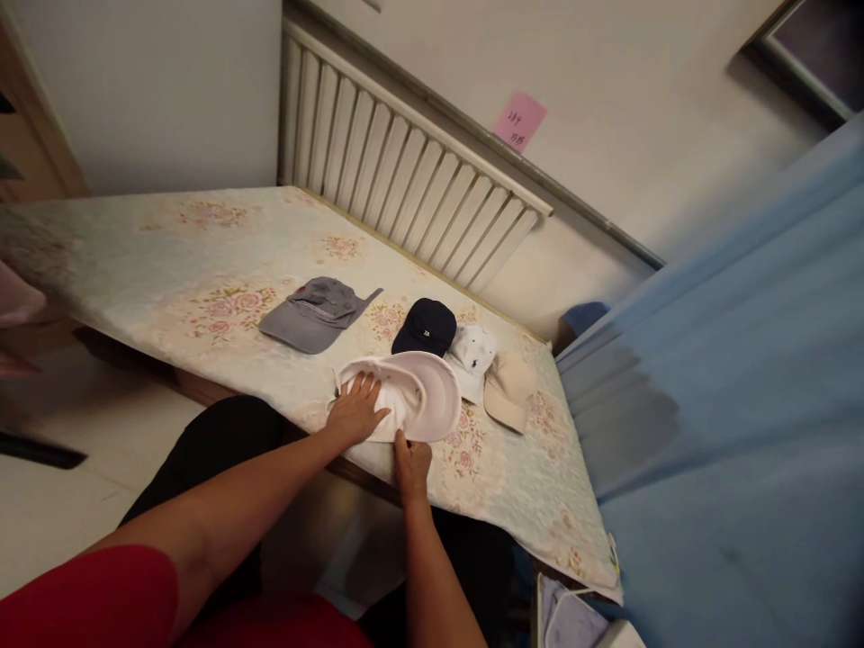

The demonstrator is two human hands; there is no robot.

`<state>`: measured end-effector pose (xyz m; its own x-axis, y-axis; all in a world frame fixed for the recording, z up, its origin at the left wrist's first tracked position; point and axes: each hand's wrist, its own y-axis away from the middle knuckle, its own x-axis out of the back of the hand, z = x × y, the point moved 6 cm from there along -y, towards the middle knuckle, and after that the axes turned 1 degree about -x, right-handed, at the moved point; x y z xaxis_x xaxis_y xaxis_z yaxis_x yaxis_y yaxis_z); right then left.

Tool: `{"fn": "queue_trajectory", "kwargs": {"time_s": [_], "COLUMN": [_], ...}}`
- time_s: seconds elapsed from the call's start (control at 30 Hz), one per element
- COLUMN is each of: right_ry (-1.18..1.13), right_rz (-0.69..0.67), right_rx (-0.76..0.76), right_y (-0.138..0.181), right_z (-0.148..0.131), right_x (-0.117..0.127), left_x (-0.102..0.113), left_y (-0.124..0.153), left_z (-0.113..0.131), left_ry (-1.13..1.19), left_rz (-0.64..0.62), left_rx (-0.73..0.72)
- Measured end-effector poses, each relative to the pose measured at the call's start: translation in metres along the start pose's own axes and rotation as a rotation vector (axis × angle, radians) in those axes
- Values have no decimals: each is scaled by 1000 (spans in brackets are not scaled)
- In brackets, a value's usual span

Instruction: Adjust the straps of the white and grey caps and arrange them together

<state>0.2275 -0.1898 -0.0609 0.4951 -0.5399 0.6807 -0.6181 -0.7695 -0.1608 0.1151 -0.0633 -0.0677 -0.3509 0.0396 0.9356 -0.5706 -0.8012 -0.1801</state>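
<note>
A pale pink cap (442, 396) lies tipped over at the near edge of the bed, its inside facing up and its brim curving to the right. My left hand (355, 414) presses into the hollow of the cap with fingers spread. With thumb and bent fingers, my right hand (411, 463) grips the cap's near rim, close to where the brim begins. Just behind the pink cap sit a navy cap (424, 326), a white cap (472, 351) with a small dark emblem, and a beige cap (509, 387). A grey cap (314, 310) rests apart, farther left.
The bed (256, 243) has a floral cover. A white radiator (405, 162) runs along the wall behind it, below a pink paper note (519, 120). On the right hangs a blue curtain (729, 378). Another person's hand (17, 364) shows blurred at the left edge.
</note>
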Motion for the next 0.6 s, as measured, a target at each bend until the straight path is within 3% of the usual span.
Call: {"fn": "queue_trajectory", "kwargs": {"time_s": [0.6], "right_ry": [-236], "right_rz": [-42], "right_rx": [35], "right_y": [6], "right_z": [4], "right_x": [10], "left_x": [1], "left_y": [3], "left_z": [-2], "left_ry": [-37], "left_rz": [-38], "left_rx": [3]}}
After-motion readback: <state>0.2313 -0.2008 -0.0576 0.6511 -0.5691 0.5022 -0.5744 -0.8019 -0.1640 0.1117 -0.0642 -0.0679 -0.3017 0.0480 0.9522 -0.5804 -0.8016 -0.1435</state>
